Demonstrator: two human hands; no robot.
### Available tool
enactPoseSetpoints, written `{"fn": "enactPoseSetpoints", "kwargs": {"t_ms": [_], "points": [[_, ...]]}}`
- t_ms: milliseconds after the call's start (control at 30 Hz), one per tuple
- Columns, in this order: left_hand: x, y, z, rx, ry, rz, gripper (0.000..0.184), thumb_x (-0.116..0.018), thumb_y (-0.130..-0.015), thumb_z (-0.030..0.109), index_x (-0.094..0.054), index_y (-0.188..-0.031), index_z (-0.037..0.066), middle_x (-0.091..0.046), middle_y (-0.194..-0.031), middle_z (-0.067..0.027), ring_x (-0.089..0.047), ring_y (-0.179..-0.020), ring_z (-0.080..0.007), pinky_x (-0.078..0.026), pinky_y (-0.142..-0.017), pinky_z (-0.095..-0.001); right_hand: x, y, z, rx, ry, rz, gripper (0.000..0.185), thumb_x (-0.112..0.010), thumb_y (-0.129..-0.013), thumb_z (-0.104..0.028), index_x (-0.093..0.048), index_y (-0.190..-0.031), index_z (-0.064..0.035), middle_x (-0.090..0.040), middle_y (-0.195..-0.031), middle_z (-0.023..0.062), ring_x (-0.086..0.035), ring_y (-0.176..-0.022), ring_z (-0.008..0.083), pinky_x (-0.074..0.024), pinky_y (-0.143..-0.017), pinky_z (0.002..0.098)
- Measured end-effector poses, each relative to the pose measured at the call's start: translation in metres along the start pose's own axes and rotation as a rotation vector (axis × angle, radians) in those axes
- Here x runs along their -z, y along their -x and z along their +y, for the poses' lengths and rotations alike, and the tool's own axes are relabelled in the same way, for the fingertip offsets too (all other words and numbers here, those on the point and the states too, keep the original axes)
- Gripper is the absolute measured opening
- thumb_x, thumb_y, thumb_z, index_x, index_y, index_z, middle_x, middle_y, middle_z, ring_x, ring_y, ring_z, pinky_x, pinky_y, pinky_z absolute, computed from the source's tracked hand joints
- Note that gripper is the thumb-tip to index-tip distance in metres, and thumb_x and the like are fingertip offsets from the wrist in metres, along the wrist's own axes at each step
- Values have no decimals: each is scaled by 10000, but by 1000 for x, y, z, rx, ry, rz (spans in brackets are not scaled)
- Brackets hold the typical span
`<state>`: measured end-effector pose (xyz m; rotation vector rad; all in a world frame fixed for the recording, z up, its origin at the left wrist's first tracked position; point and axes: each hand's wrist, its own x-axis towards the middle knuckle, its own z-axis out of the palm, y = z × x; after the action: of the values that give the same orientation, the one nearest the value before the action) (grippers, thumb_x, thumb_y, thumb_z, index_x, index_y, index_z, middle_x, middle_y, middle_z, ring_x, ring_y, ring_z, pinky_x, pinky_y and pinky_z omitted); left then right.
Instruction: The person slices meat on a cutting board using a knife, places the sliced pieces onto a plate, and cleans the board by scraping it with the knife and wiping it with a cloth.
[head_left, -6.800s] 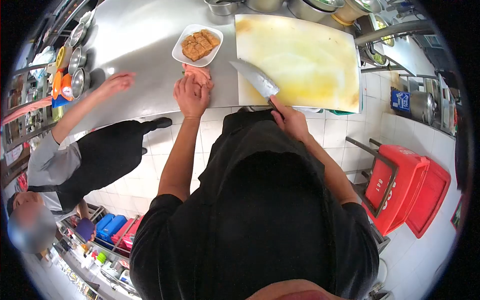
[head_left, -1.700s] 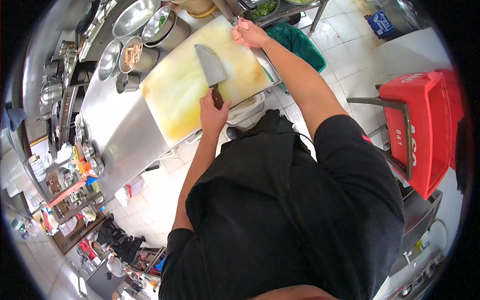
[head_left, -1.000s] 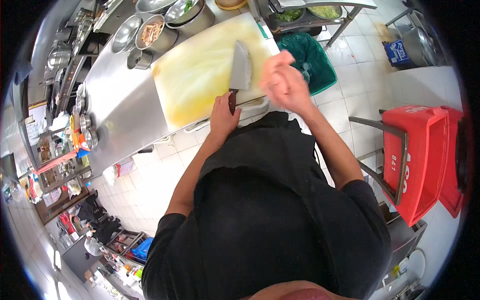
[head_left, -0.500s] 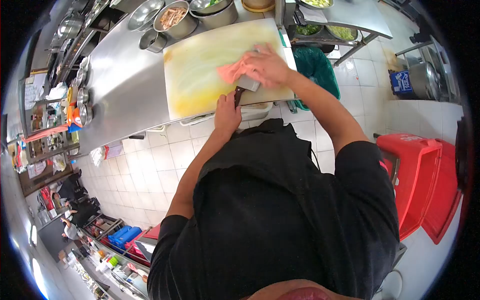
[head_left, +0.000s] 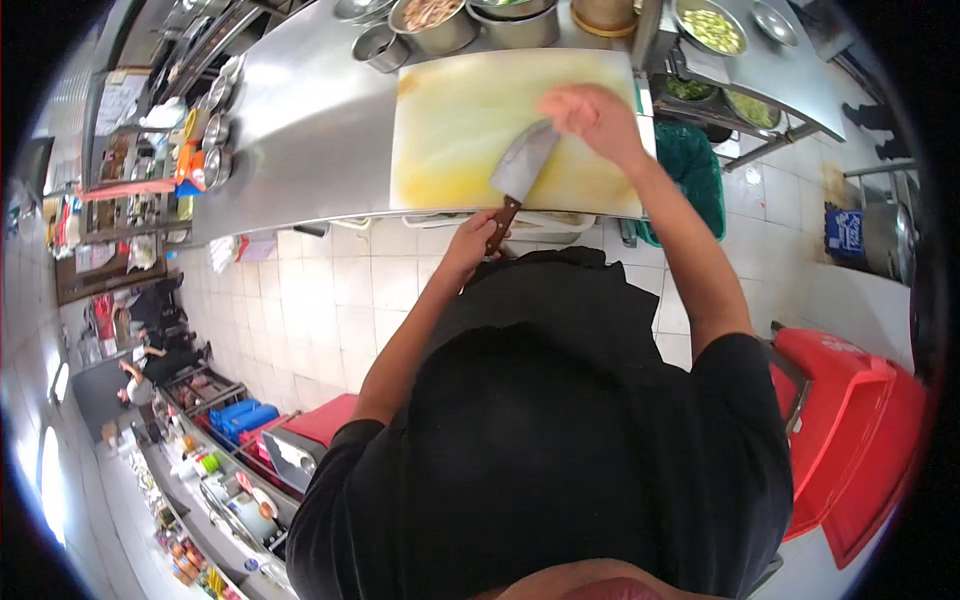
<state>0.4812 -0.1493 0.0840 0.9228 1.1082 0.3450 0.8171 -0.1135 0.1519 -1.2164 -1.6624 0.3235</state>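
My left hand [head_left: 474,243] is closed round the brown riveted handle of a broad-bladed kitchen knife [head_left: 525,162] at the front edge of the cutting board. The blade points up and to the right over the board, its whole flat face showing. My right hand [head_left: 606,122] is closed on a pink cloth [head_left: 566,103], mostly bunched under the fingers, close by the blade's tip. Whether the cloth touches the blade I cannot tell. Beneath both lies the large white cutting board [head_left: 450,130], stained yellow along its front.
Metal pots stand behind the board, one with sliced meat [head_left: 430,14]. A steel counter [head_left: 300,120] runs left. A green-lined bin [head_left: 688,190] stands right of the board, below a side table with a bowl of chopped vegetables [head_left: 710,30]. A red bin [head_left: 830,430] is at my right.
The cloth has moved off the blade's lower part to near its tip, uncovering the blade. The knife now points up and to the right. The whole view has shifted.
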Motion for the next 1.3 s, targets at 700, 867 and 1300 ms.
{"fn": "enactPoseSetpoints", "kwargs": {"t_ms": [700, 867, 1300], "points": [[18, 21, -3, -109, -259, 180, 473, -585, -1038, 155, -554, -1495, 39, -700, -994, -91, -615, -770, -139, -519, -672, -299, 40, -18, 102, 180, 667, -322, 399, -761, -831, -315, -733, -1222, -240, -763, -1079, 33, -680, -983, 262, -543, -848, 407], [32, 35, -16, -77, -96, 270, 550, -625, -1029, 133, -482, -1551, 36, -680, -997, -64, -613, -793, -126, -511, -687, -280, 92, 33, 170, -602, 156, 96, 381, -752, -930, -279, -702, -1274, -122, -750, -1060, 43, -687, -892, 193, -567, -761, 373], [4, -52, 30, -370, -649, 225, 621, -723, -940, 128, -507, -1512, 18, -705, -1071, -118, -670, -880, -169, -566, -797, -325, 92, 237, 61, -998, -278, -64, 330, -734, -910, -145, -619, -1203, -46, -686, -1073, 46, -642, -977, 136, -540, -859, 333]]}}
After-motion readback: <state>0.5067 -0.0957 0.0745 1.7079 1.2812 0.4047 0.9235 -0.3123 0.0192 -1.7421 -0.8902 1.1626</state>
